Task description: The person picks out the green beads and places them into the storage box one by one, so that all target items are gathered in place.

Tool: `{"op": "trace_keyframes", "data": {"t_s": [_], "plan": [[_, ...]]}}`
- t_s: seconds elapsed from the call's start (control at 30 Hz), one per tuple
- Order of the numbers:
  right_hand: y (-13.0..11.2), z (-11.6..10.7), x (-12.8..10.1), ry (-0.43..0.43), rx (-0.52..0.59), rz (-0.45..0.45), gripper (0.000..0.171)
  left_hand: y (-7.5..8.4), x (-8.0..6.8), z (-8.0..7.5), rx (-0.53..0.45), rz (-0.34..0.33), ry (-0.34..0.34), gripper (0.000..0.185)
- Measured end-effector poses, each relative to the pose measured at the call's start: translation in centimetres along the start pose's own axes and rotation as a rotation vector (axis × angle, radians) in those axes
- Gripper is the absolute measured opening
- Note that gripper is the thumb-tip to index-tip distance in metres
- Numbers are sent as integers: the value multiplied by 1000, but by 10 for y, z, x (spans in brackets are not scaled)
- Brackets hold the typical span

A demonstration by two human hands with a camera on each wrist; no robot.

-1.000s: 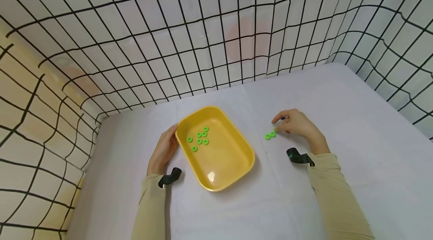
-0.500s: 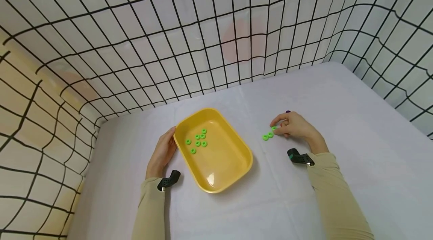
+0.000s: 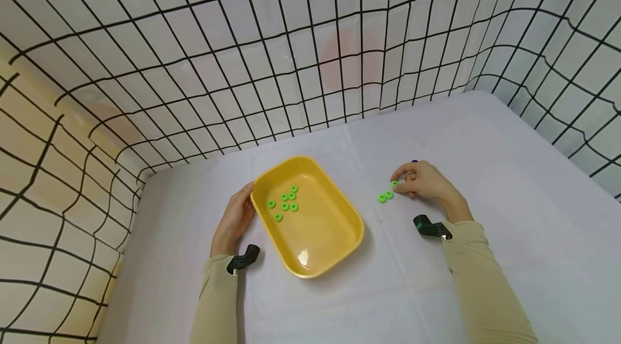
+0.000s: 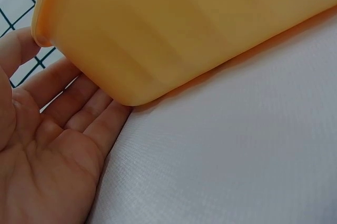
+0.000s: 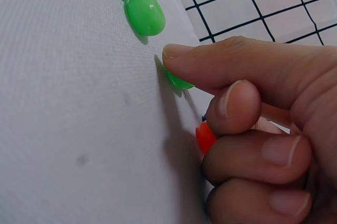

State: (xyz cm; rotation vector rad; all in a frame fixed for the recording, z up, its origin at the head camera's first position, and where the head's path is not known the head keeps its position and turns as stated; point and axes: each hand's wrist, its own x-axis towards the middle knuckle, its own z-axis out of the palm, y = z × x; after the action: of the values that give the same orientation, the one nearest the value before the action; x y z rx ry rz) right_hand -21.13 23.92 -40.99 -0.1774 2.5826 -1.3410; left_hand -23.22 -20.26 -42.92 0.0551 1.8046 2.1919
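In the head view, a yellow tray [image 3: 330, 225] holds several green ring-shaped beads [image 3: 285, 207] near its left end. My left hand [image 3: 234, 220] grips the tray's left corner. In the left wrist view, its thumb is at the rim and its fingers [image 4: 73, 97] lie against the outer wall. My right hand [image 3: 424, 181] pinches a green bead [image 3: 395, 184] between thumb and index finger, close over the cloth. Two more green beads [image 3: 383, 198] lie beside it. In the right wrist view, an orange-red piece [image 5: 205, 137] shows partly behind the curled fingers.
A small dark purple piece [image 3: 414, 161] shows just beyond my right hand. White cloth [image 3: 349, 306] covers the table. Black wire grid [image 3: 291, 63] stands along the back and both sides. Each wrist wears a black camera mount [image 3: 432, 227].
The purple piece, earlier among my right fingers, now shows behind the hand. Thumb and index finger have settled around the green bead. My left hand stays at the tray.
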Motion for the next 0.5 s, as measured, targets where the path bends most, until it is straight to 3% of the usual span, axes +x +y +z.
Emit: {"op": "trace_keyframes", "data": {"t_s": [0.5], "plan": [[-6, 2, 0, 41, 19, 2, 27, 0, 0, 0, 9, -3, -10, 56]]}}
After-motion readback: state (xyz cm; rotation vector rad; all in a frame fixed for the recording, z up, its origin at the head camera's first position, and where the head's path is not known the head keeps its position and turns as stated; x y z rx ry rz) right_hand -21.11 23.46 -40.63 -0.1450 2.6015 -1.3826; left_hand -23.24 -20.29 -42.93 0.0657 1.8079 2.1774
